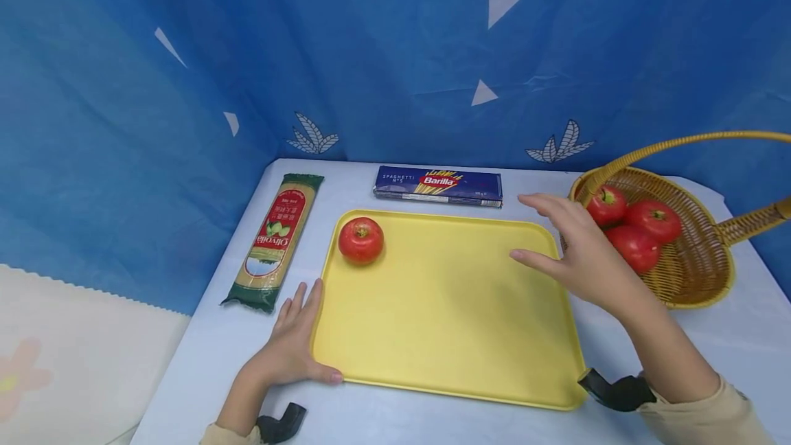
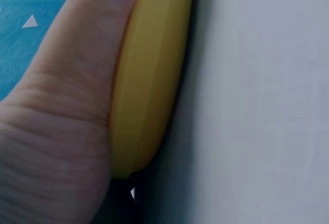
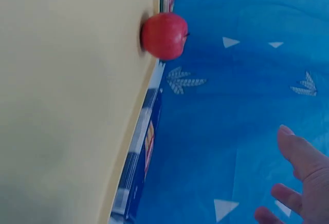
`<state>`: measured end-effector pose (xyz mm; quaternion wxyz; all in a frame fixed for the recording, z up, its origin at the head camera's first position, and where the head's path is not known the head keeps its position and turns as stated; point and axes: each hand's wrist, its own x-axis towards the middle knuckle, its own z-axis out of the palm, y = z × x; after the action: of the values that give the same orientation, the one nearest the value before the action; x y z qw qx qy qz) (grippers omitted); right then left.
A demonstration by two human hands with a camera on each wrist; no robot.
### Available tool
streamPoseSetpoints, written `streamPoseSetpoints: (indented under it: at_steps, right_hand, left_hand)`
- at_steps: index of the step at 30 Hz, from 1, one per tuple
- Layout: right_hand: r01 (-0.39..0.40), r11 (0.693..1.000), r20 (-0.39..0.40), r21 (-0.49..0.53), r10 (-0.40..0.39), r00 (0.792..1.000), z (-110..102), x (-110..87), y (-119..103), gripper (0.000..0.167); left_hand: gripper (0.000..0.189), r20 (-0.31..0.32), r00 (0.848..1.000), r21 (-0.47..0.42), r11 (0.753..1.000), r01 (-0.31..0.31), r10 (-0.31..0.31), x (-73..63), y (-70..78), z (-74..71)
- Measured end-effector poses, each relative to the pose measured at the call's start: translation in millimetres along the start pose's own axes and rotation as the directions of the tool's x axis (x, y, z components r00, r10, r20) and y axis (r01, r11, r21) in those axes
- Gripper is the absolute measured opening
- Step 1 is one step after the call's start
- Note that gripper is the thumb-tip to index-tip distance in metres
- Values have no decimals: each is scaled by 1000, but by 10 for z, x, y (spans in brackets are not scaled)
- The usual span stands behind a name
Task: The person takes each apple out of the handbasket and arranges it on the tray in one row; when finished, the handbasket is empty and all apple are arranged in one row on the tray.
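A yellow tray lies on the table with one red apple at its far left corner. My left hand rests against the tray's left edge, fingers spread and thumb at the near corner. In the left wrist view the thumb side presses along the tray's yellow rim. My right hand hovers over the tray's right side, thumb and fingers apart, with nothing between them. Just beyond it stands a wicker basket holding red apples. The right wrist view shows the fingers away from the apple.
A blue box of spaghetti lies behind the tray. To the left is a green-ended pack of pasta. The basket's tall handle arches up at the right. A blue curtain hangs behind the table.
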<state>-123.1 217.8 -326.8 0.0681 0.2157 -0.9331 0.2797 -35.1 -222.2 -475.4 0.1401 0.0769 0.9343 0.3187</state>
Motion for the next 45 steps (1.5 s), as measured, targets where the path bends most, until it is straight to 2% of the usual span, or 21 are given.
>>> streamPoseSetpoints:
  at_steps: [11,20,29,36,45]
  right_hand:
    - [-95,995,-81,-44,91,993,-306,-247,453,83]
    - [-226,966,-140,-124,208,968,-454,-403,883,89]
    - [-313,937,-114,-153,298,948,-472,-488,1224,87]
    - [-327,932,-91,-158,316,944,-442,-504,1394,86]
    - [-338,914,-12,-225,344,939,-406,-530,1568,97]
  left_hand:
    - [157,-13,1000,-6,1000,-10,10,-11,-25,8]
    - [157,-22,1000,-14,1000,-18,18,-4,-56,24]
    - [157,-17,1000,-8,1000,-14,13,-3,-45,15]
    - [156,-13,1000,-7,1000,-5,5,-2,-35,12]
    - [156,-15,1000,-2,1000,-12,12,3,-32,19]
